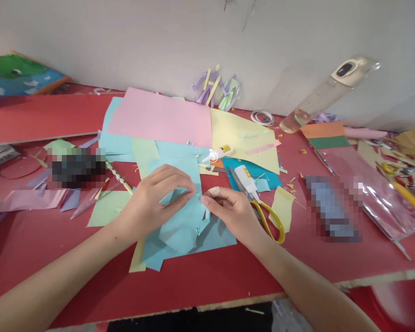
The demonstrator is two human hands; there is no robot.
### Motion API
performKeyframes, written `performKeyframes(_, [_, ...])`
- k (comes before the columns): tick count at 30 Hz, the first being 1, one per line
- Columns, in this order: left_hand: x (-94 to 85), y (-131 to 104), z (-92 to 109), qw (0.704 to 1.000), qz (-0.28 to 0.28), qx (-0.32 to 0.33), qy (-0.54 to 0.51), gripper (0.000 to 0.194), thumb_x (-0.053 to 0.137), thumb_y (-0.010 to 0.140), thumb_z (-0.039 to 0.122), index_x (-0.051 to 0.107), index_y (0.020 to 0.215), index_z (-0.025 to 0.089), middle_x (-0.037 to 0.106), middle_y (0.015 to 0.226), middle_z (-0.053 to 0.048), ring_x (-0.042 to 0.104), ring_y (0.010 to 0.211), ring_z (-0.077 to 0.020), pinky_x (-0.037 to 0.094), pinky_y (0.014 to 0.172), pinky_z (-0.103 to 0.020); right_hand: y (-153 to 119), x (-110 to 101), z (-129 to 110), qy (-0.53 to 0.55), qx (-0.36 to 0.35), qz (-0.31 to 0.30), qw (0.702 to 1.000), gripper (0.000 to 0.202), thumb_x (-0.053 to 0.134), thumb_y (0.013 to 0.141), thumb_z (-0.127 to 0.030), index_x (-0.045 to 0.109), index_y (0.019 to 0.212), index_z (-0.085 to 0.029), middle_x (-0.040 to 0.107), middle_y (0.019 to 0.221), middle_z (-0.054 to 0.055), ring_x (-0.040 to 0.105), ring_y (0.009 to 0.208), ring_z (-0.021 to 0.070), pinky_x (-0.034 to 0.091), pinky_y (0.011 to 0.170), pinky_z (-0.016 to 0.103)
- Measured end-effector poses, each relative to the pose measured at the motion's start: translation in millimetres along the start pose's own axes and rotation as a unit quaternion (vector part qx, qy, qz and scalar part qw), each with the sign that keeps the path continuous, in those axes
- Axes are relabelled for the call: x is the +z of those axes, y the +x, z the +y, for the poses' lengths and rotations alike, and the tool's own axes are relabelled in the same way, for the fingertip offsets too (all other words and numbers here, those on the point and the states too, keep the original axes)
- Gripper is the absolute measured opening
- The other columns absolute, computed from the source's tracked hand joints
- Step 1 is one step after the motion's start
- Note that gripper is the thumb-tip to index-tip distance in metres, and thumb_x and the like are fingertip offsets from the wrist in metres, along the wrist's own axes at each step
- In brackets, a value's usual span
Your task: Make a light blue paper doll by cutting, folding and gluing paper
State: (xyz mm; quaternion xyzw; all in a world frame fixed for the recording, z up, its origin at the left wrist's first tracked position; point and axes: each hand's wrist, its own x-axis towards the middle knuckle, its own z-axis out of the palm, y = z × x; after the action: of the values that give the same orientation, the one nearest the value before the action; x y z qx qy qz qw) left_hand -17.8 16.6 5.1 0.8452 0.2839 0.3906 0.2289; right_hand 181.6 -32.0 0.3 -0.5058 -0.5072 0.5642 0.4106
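My left hand [161, 196] is closed in a pinch, thumb and index fingertips together over light blue paper sheets [180, 237]. Anything between these tips is too small to make out. Close beside it, my right hand [231, 210] pinches a small folded light blue paper strip [203, 226], which hangs below the fingers. A pale wrap covers one finger of that hand. Yellow-handled scissors [280, 233] lie just right of the right hand, with a white glue bottle [245, 179] by their blades. Another small glue bottle [223, 151] lies beyond the hands.
Pink paper [162, 117] and yellow paper [245, 138] spread toward the wall. Two paper figures [212, 85] lean there. A clear water bottle [318, 106] stands at the back right. Blurred dark objects lie on both sides. The red table's front edge [242, 302] is near.
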Motion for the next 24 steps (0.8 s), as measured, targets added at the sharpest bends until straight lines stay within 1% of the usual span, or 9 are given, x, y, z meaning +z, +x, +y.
performKeyframes(1, [0.8,-0.3,-0.8,0.998,0.005,0.045,0.038,0.010,0.062,0.089,0.011,0.063,0.093,0.019,0.071,0.089,-0.002,0.062,0.088,-0.0166,0.052,0.082,-0.033,0.3,0.0,-0.3,0.000,0.002,-0.002,1.000,0.021,0.067,0.087,-0.033,0.062,0.072,-0.020,0.054,0.066,-0.004,0.056,0.060,0.0089,0.047,0.057,0.019])
performKeyframes(3, [1.8,-1.0,-2.7,0.990,0.009,0.098,0.105,0.013,0.063,0.088,0.008,0.063,0.094,0.019,0.072,0.088,-0.002,0.060,0.088,-0.0190,0.051,0.080,-0.036,0.6,0.1,-0.5,-0.001,0.007,-0.003,1.000,0.021,0.067,0.087,-0.034,0.062,0.072,-0.020,0.054,0.067,-0.003,0.056,0.061,0.0091,0.047,0.058,0.019])
performKeyframes(6, [1.7,-2.0,-4.6,0.976,0.007,0.133,0.170,0.017,0.065,0.085,0.006,0.064,0.098,0.018,0.073,0.086,-0.003,0.061,0.089,-0.0222,0.050,0.080,-0.039,0.8,0.2,0.1,-0.002,0.015,-0.004,1.000,0.021,0.067,0.087,-0.036,0.063,0.074,-0.020,0.055,0.068,-0.003,0.056,0.062,0.0094,0.047,0.058,0.020])
performKeyframes(8, [1.4,-2.4,-5.0,0.973,0.007,0.145,0.180,0.016,0.066,0.085,0.007,0.065,0.096,0.017,0.073,0.082,-0.003,0.063,0.086,-0.0220,0.050,0.081,-0.040,1.0,0.0,0.7,-0.003,0.017,-0.008,1.000,0.021,0.067,0.087,-0.036,0.063,0.074,-0.019,0.055,0.068,-0.003,0.056,0.062,0.0094,0.047,0.059,0.020])
performKeyframes(12, [2.3,-3.0,-5.2,0.983,0.013,0.124,0.134,0.008,0.066,0.087,0.013,0.067,0.094,0.016,0.071,0.077,-0.004,0.066,0.078,-0.0181,0.053,0.078,-0.034,0.9,-0.9,1.5,-0.005,0.014,-0.018,1.000,0.022,0.066,0.087,-0.036,0.061,0.073,-0.020,0.054,0.067,-0.003,0.054,0.064,0.0096,0.046,0.060,0.019])
performKeyframes(15, [1.5,-3.7,-5.1,0.989,0.002,0.106,0.102,0.011,0.063,0.090,0.014,0.068,0.099,0.018,0.073,0.077,-0.002,0.067,0.075,-0.0162,0.053,0.074,-0.030,0.3,-1.3,2.4,-0.016,0.017,-0.022,0.999,0.024,0.065,0.088,-0.039,0.061,0.073,-0.019,0.054,0.066,-0.003,0.054,0.064,0.0103,0.045,0.060,0.021])
performKeyframes(17, [-1.8,-3.5,-4.1,0.992,-0.031,0.089,0.087,0.015,0.061,0.091,0.014,0.069,0.102,0.020,0.073,0.080,-0.002,0.068,0.076,-0.0158,0.052,0.073,-0.029,-0.4,-0.8,3.5,-0.027,0.020,-0.023,0.999,0.024,0.065,0.087,-0.040,0.062,0.075,-0.019,0.055,0.067,-0.002,0.054,0.064,0.0109,0.046,0.060,0.021])
performKeyframes(21, [-13.1,1.1,1.0,0.986,-0.144,0.041,0.074,0.019,0.056,0.095,0.021,0.071,0.107,0.023,0.073,0.082,-0.001,0.067,0.075,-0.0159,0.049,0.066,-0.026,-2.9,1.3,4.3,-0.039,0.023,-0.025,0.999,0.020,0.066,0.086,-0.039,0.065,0.081,-0.019,0.058,0.071,-0.002,0.055,0.064,0.0113,0.046,0.058,0.022])
performKeyframes(24, [-19.8,6.4,6.2,0.978,-0.173,0.048,0.107,0.022,0.050,0.098,0.022,0.071,0.103,0.022,0.071,0.077,-0.002,0.065,0.068,-0.0168,0.045,0.058,-0.027,-3.9,2.6,2.4,-0.040,0.016,-0.035,0.998,0.022,0.065,0.087,-0.039,0.065,0.079,-0.019,0.059,0.071,-0.001,0.057,0.065,0.0119,0.049,0.059,0.022])
